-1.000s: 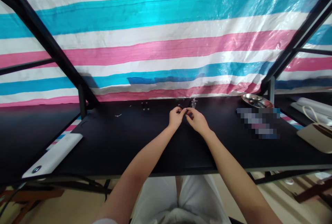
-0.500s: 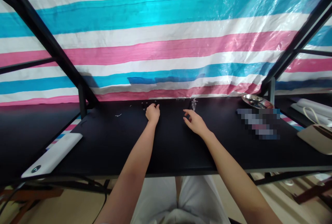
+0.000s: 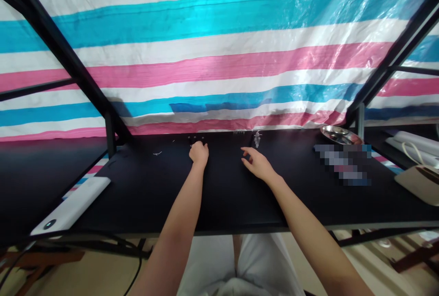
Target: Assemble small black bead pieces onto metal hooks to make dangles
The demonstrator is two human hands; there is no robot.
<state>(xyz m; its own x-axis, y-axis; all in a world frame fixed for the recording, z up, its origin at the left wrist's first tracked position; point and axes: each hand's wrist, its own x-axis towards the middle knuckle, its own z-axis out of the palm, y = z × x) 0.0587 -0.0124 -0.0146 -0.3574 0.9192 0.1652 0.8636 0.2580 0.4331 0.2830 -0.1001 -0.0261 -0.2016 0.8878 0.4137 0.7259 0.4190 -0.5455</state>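
My left hand (image 3: 199, 153) is closed at the far part of the black table (image 3: 219, 195), its back toward me and its fingers curled out of sight. Just beyond it are several small silvery round pieces (image 3: 195, 137) on or beside something dark; what the fingers hold, if anything, is hidden. My right hand (image 3: 258, 163) rests over the table further right, fingers apart and curved, with nothing between them. Past its fingertips lies a small cluster of clear or silvery bits (image 3: 257, 139) beside a dark narrow piece. A row of small screw-like pieces (image 3: 239, 132) sits along the far edge.
A shiny metal dish (image 3: 341, 136) stands at the back right, with a blurred-out item (image 3: 345, 165) before it. At the left edge lies a white power bank-like box (image 3: 72, 205) with a cable. White thread-like scraps (image 3: 157, 153) lie left. A striped sheet (image 3: 219, 65) hangs behind.
My left hand has shifted slightly left and toward me, and its fingers are more tucked under. My right hand has barely moved.
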